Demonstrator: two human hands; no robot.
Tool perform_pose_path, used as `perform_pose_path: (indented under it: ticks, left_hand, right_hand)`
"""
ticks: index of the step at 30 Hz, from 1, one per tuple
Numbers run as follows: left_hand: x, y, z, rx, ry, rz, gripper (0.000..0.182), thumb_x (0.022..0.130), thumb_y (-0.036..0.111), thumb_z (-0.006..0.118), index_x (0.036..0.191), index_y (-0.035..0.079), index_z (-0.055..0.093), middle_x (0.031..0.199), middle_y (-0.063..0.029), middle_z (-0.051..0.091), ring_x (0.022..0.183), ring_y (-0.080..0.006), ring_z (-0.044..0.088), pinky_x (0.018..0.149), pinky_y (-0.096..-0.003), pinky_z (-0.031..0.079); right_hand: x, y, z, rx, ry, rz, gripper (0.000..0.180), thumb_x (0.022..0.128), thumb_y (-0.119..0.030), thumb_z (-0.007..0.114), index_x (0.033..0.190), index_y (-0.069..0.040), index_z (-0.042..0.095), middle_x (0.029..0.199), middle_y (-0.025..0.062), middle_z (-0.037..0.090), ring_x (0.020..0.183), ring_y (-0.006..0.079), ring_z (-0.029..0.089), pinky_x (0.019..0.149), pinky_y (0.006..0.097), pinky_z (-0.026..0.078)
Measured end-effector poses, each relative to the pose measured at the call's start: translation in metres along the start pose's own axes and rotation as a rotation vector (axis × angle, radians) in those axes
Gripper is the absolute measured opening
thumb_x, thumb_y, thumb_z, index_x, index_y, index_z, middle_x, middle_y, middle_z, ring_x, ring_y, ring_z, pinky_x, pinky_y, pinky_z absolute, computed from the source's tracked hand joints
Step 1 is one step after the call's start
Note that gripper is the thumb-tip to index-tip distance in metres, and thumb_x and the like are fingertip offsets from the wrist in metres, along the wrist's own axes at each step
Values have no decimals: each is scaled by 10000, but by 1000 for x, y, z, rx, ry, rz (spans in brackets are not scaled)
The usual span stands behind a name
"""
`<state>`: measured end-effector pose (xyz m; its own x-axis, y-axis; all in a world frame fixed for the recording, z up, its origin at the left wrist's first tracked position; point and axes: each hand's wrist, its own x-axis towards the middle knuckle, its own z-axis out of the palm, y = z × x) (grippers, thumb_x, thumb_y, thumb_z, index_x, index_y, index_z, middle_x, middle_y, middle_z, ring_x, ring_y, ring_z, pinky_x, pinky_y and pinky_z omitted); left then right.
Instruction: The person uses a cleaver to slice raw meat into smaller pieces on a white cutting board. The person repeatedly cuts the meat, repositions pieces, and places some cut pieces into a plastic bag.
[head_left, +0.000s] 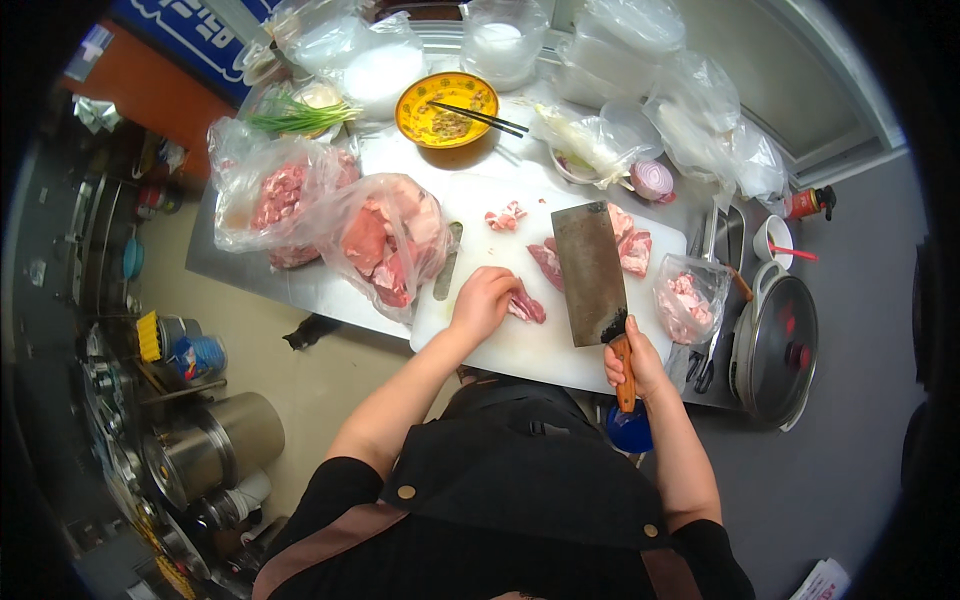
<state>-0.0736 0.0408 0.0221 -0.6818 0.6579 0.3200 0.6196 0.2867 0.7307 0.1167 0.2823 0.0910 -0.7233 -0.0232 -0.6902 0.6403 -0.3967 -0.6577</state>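
My right hand (636, 360) grips the wooden handle of a cleaver (591, 270), its broad dark blade held flat-side up over the white cutting board (480, 360). With bent fingers, my left hand (486, 298) holds one end of a small strip of raw meat (528, 304) on the board. Partly hidden by the blade, larger meat pieces (636, 251) lie at the board's right, and another piece (546, 261) shows at the blade's left edge. A little heap of cut meat bits (506, 216) sits farther back on the board.
Bagged raw meat (390, 247) stands left of the board; a small bag of trimmings (686, 304) is at its right. Behind are a yellow bowl with chopsticks (448, 109) and a halved red onion (651, 180). A lidded electric pan (776, 349) stands right. A cat (309, 331) is on the floor.
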Motion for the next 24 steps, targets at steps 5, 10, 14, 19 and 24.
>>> perform_pose_path:
  ticks: [5,10,14,19,24]
  left_hand:
    - [47,-19,0,40,-440,144,175,692,25,674,859,63,710,899,-83,677,907,-311,625,820,-418,513]
    - [55,-21,-5,213,-594,-37,118,701,85,666,809,60,709,839,-108,673,882,-314,630,784,-427,512]
    - [40,-16,-20,226,-476,-56,177,706,95,690,878,60,708,921,-124,667,933,-330,619,815,-430,512]
    - [23,-12,-25,5,-356,175,429,690,127,782,1102,72,674,1138,-132,621,1092,-339,575,937,-405,489]
    - [16,-18,-17,13,-412,239,401,677,127,814,1040,53,660,1040,-116,633,1000,-323,588,872,-406,496]
  right_hand:
    - [-11,11,3,-11,53,-31,805,982,-730,234,547,-83,434,477,31,398,392,157,431,457,307,432]
    - [-32,24,21,-73,204,-28,742,1015,-649,320,604,-49,465,508,43,432,429,159,460,460,306,416]
    - [-51,40,37,-155,328,-11,563,1058,-490,400,713,-55,497,533,37,459,439,136,435,447,291,378]
    - [-64,65,53,-232,367,24,474,1062,-429,438,787,-59,548,575,19,495,471,116,466,444,268,394]
    - [-57,74,60,-295,438,5,492,1063,-413,441,780,-25,551,528,34,484,433,125,458,449,293,404]
